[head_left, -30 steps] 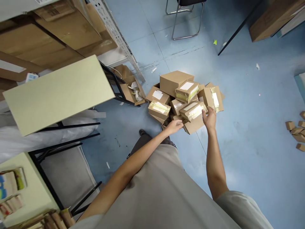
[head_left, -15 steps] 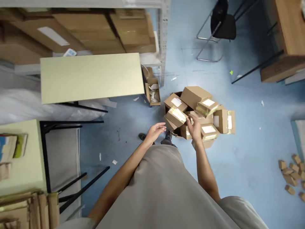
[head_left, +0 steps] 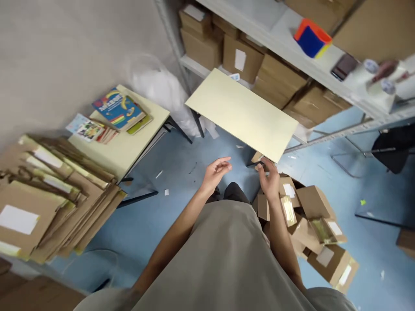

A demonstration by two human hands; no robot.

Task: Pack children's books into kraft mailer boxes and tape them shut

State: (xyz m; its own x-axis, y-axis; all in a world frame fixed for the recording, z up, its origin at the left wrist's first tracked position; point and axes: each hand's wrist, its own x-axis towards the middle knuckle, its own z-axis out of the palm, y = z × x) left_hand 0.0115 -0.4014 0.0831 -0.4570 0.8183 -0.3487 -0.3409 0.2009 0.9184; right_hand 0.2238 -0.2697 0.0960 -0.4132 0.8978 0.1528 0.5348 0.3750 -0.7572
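Note:
My left hand hangs in the air in front of my body, fingers loosely bent and apart, with nothing in it. To its right my right hand is raised too, thumb and fingers spread, and holds nothing. Beneath and right of that hand lies a heap of taped cardboard boxes, several with white labels. In the picture, the right hand's fingertips overlap the near corner of a pale yellow table; whether they touch it I cannot tell.
At left, flattened cardboard boxes are stacked beside a second table bearing a blue book. Metal shelving with cartons stands behind. A black chair is at far right. Paper scraps litter the blue floor.
My view has swung left, so the box heap now lies lower right and the tables and flattened boxes have come into view. Both hands stay empty, the right now away from the boxes' tops.

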